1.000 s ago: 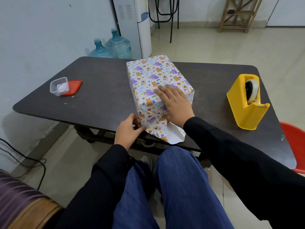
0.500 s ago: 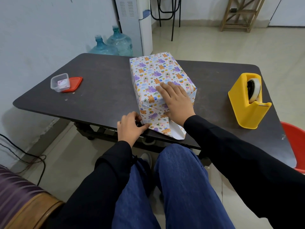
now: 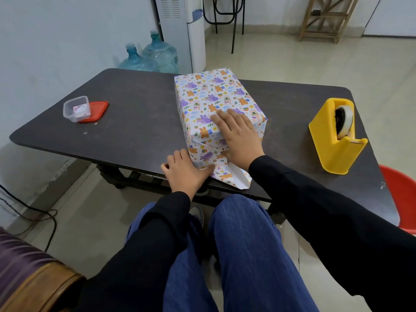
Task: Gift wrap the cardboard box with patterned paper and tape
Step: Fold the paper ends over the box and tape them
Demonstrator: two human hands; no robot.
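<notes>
**Fold could spring open**

The wrapped box (image 3: 213, 97) is sitting at the table's (image 3: 135, 122) near edge. Your right hand (image 3: 239, 138) is lying flat on it. Your left hand (image 3: 186, 173) is pressing the corner fold, though I cannot tell whether it is pinching. Lifting either hand for the tape dispenser (image 3: 333, 140) is risking the untaped flap (image 3: 234, 180) springing open.

Reads as a plain office break room or back room, not a home. Has a white water dispenser (image 3: 182, 34) against the wall beyond the far edge of the dark table (image 3: 135, 122), with two blue refill bottles (image 3: 162, 55) beside it. Shows pale floor tiles (image 3: 292, 61), bare painted walls (image 3: 67, 41), a wooden rack (image 3: 324, 19), black metal chair legs (image 3: 234, 25) and a red plastic chair (image 3: 398, 199).
</notes>
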